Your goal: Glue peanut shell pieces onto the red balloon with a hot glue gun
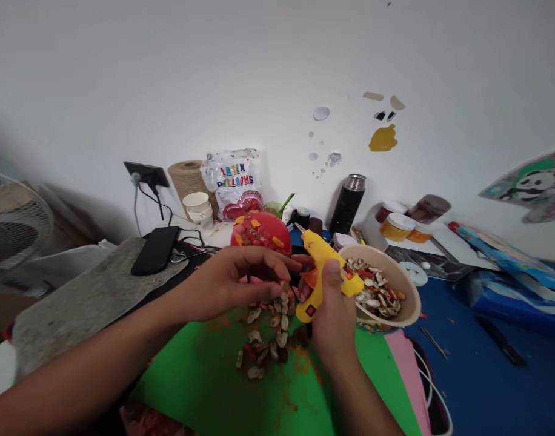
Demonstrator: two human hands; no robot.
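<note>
My right hand is wrapped round a yellow hot glue gun, its nozzle tilted up and to the left. Beside it, my left hand has thumb and fingers pinched together at a small pale nut shell; the fingertips partly hide it. Beneath both hands, a loose pile of nut shells lies on a green sheet. Behind my left hand stands a round red object with orange and pinkish pieces on it. A cream bowl of shells sits right of the glue gun.
At the back are a balloon packet, a twine roll, stacked paper cups and a black flask. Paint jars stand back right. A phone lies left on grey cloth. A fan is far left.
</note>
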